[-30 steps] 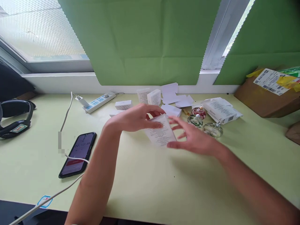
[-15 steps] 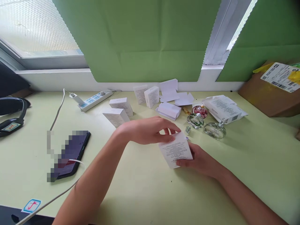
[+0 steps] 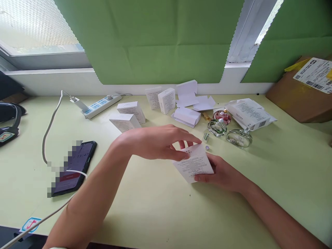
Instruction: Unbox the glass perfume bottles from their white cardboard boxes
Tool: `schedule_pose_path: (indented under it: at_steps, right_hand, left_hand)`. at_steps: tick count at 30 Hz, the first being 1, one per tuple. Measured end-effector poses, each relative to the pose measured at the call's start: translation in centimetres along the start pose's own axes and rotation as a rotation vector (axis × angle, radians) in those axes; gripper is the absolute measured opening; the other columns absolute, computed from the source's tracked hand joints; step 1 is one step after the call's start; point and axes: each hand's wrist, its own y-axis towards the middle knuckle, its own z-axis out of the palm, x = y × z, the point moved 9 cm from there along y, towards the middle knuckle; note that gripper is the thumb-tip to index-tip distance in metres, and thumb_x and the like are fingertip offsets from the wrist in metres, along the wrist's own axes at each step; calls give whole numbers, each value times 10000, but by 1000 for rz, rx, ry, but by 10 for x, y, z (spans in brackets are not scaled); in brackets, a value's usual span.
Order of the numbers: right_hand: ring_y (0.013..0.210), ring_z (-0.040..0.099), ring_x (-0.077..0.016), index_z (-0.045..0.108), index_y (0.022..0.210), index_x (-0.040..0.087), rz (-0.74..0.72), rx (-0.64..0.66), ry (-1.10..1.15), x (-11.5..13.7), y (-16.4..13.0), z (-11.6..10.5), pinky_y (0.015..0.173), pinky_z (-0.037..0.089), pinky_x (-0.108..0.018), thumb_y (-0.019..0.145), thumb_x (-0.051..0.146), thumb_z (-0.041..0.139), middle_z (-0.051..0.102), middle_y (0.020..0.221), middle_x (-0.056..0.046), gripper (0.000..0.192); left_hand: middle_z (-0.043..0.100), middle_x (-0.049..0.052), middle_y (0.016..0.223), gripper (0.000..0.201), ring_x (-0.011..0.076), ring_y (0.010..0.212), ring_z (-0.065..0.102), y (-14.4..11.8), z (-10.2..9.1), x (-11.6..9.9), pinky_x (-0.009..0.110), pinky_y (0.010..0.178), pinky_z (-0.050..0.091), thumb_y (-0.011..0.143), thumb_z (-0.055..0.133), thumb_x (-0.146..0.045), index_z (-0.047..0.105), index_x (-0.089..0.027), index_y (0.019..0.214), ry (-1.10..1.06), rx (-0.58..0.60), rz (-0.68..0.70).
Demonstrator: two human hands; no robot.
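The small white box [image 3: 194,165] with tiny print sits in both our hands, near the middle of the bench [image 3: 166,214]. Our right hand [image 3: 223,174] cups it from below; its fingers are mostly hidden. Our left hand [image 3: 158,141] pinches the top flap. We cannot read the print. The bench's near edge has open room.

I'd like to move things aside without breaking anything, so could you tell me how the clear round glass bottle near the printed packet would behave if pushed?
The clear glass bottle looks fragile and probably heavy for its size. Its rounded body may slide or rock on the smooth table.
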Motion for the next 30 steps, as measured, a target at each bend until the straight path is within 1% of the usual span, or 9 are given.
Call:
schedule_pose_path:
  at_steps: [4, 7, 10, 13, 16, 19, 24, 28, 30]
  right_hand:
    - [923, 633, -213, 609, 1158, 257, -3, 19, 19, -1, 1, 1, 736, 511, -316, 752, 366, 794, 682, 1053, -25, 460]
    - [904, 628, -208, 607, 1161, 259, 10, 33, 41, -3, 1, 1, 710, 504, -306, 747, 364, 800, 676, 1040, -24, 469]
    - [884, 619, -200, 604, 1165, 261, 21, 39, 42, -4, 1, 1, 689, 491, -297, 748, 365, 802, 664, 1011, -18, 473]
    - [870, 612, -195, 605, 1148, 264, 29, 30, 31, -5, 0, 1, 680, 482, -292, 752, 376, 799, 660, 995, -12, 455]
    - [882, 615, -206, 604, 1139, 258, 37, 17, -3, -7, 0, 1, 687, 481, -300, 758, 392, 792, 667, 1010, -20, 445]
    - [872, 614, -208, 602, 1149, 246, 28, 23, -20, -7, 1, 2, 685, 478, -304, 771, 405, 779, 669, 1009, -28, 447]
    - [800, 586, -179, 626, 1052, 220, 13, 4, -63, -7, 0, 3, 642, 450, -275, 772, 409, 777, 658, 922, -14, 370]
    - [792, 580, -172, 618, 1088, 229, 14, -10, -45, -6, 0, 4, 625, 440, -264, 770, 408, 779, 659, 939, -11, 399]
    - [812, 585, -177, 615, 1114, 233, 18, -2, -29, -6, 0, 4, 634, 443, -266, 771, 406, 780, 661, 963, -15, 418]
  left_hand:
    - [657, 41, 1268, 505, 161, 1024, 685, -2, 2, 3, 193, 684, 524, 915, 589, -263, 493, -339, 1405, -13, 22, -20]
    - [629, 53, 1300, 547, 159, 1063, 663, -3, 5, 1, 188, 722, 535, 924, 576, -259, 436, -331, 1448, -31, 50, -1]
    - [618, 52, 1310, 500, 161, 1094, 642, -3, 6, -3, 190, 741, 531, 930, 562, -243, 479, -315, 1418, -3, 55, 20]
    - [627, 42, 1287, 503, 167, 1077, 639, -1, 6, -6, 211, 747, 521, 916, 576, -216, 499, -323, 1402, 61, 32, 5]
    - [642, 29, 1248, 524, 166, 1034, 645, 0, 7, -10, 219, 735, 504, 890, 611, -192, 515, -333, 1385, 103, 17, -11]
    - [657, 25, 1197, 495, 157, 961, 655, 0, 9, -16, 221, 695, 480, 893, 626, -214, 535, -336, 1364, 144, 2, -7]
    - [674, 17, 1133, 430, 147, 893, 652, -2, 11, -25, 234, 654, 438, 908, 621, -227, 572, -329, 1323, 223, -43, 37]
    - [694, 23, 1082, 448, 155, 876, 647, -3, 10, -30, 240, 656, 424, 900, 607, -168, 577, -316, 1321, 277, -49, 89]
    - [707, 27, 996, 456, 153, 820, 642, -3, 9, -30, 241, 632, 416, 895, 598, -153, 575, -299, 1327, 273, -46, 109]
